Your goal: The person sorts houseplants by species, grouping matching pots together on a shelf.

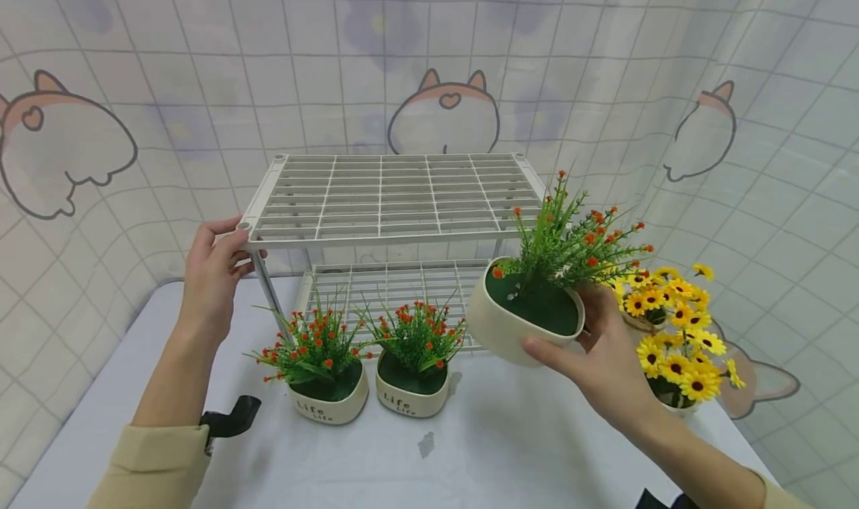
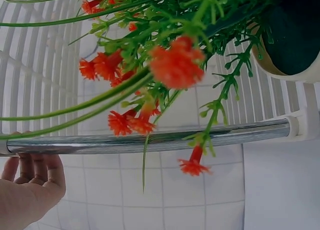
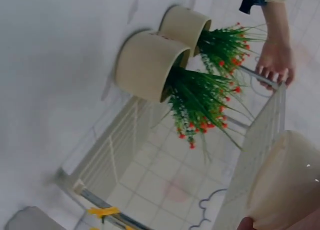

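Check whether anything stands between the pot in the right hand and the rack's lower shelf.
Nothing visible blocks the held pot from the lower shelf; the left pot and middle pot stand off to its left. It hides the shelf's front right corner from the head camera.

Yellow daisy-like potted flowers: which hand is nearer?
Right. The right hand, holding a cream rounded pot, is just left of the yellow daisy-like potted flowers in the head view; the left hand is farther off, gripping the front left corner of the white wire rack.

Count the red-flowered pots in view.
3: a tilted pot in the right hand, and a left pot and a middle pot on the table, in front of the rack.
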Available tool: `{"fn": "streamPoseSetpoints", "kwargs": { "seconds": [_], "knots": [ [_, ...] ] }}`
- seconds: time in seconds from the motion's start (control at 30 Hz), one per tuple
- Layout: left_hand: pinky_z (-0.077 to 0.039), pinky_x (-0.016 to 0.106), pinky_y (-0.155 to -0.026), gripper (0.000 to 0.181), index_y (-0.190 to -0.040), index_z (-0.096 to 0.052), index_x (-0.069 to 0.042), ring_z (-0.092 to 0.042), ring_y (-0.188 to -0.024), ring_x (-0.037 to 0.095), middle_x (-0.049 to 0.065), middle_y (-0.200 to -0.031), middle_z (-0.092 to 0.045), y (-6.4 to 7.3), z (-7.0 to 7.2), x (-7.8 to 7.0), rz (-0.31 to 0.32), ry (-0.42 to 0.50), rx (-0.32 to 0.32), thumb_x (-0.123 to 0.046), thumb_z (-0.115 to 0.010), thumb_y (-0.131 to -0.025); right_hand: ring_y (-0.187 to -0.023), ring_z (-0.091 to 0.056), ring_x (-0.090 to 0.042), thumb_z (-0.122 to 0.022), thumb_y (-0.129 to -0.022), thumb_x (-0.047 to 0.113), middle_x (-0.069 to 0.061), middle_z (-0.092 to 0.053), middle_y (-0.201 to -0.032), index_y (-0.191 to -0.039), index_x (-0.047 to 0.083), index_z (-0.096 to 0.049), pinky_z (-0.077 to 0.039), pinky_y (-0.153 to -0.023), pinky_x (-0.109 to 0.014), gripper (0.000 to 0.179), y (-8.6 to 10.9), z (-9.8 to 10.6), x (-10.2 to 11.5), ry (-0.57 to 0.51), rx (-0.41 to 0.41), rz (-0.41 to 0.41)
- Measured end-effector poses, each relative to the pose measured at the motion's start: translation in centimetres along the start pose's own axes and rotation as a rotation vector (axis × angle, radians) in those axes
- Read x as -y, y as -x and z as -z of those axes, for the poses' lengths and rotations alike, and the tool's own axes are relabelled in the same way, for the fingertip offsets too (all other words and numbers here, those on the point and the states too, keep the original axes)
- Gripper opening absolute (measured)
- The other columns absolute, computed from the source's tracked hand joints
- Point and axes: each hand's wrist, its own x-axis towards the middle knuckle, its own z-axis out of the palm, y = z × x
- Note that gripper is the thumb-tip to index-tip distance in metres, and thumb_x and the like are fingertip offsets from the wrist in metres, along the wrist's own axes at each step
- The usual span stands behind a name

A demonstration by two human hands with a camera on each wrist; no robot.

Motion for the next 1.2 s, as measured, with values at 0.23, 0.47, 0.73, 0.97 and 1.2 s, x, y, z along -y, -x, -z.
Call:
{"fn": "streamPoseSetpoints", "kwargs": {
  "seconds": [0.23,0.47,0.73,0.97,1.2],
  "knots": [
    [-0.044,0.023,-0.085,0.019,-0.126,-0.049,-0.018,-0.061,-0.093,0.015,-0.001,-0.112,-0.066,0.0,0.0,-0.1,-0.006,0.005,0.008,-0.024,-0.052,-0.108,-0.136,-0.042,-0.025,-0.083,-0.086,0.013,-0.008,-0.039,-0.148,-0.154,0.01,-0.024,-0.038,-0.112,-0.049,0.09,-1.2,-0.5,2.3,-0.018,0.029,0.071],
    [-0.044,0.023,-0.085,0.022,-0.129,-0.049,-0.016,-0.06,-0.095,0.014,0.0,-0.117,-0.065,-0.1,-0.2,0.0,-0.031,-0.006,0.033,-0.023,-0.053,-0.108,-0.133,-0.043,-0.02,-0.083,-0.084,0.009,-0.002,-0.044,-0.146,-0.152,0.011,-0.03,-0.038,-0.109,-0.056,0.086,-3.0,-0.7,4.2,-0.017,0.018,0.177],
    [-0.046,0.022,-0.086,0.023,-0.129,-0.049,-0.016,-0.061,-0.097,0.014,-0.001,-0.114,-0.066,0.0,-0.1,0.1,-0.01,0.0,0.032,-0.022,-0.054,-0.108,-0.13,-0.045,-0.018,-0.082,-0.086,0.011,0.0,-0.048,-0.144,-0.15,0.013,-0.033,-0.043,-0.1,-0.041,0.081,-5.6,-1.0,5.3,-0.066,-0.013,0.236],
    [-0.046,0.022,-0.086,0.022,-0.128,-0.051,-0.016,-0.061,-0.094,0.016,0.003,-0.117,-0.065,-0.1,0.1,0.2,-0.016,0.037,0.018,-0.022,-0.056,-0.107,-0.122,-0.05,-0.021,-0.084,-0.086,0.017,-0.003,-0.048,-0.141,-0.15,0.014,-0.033,-0.047,-0.095,-0.038,0.082,-8.3,-1.8,6.1,-0.108,-0.017,0.198],
    [-0.046,0.022,-0.086,0.023,-0.128,-0.051,-0.016,-0.062,-0.094,0.014,0.002,-0.117,-0.064,0.1,0.1,0.2,-0.024,0.034,0.013,-0.023,-0.055,-0.107,-0.119,-0.048,-0.022,-0.085,-0.085,0.023,-0.007,-0.048,-0.138,-0.149,0.013,-0.035,-0.045,-0.094,-0.04,0.083,-10.8,-3.0,6.7,-0.074,-0.006,0.19]
  ]
}}
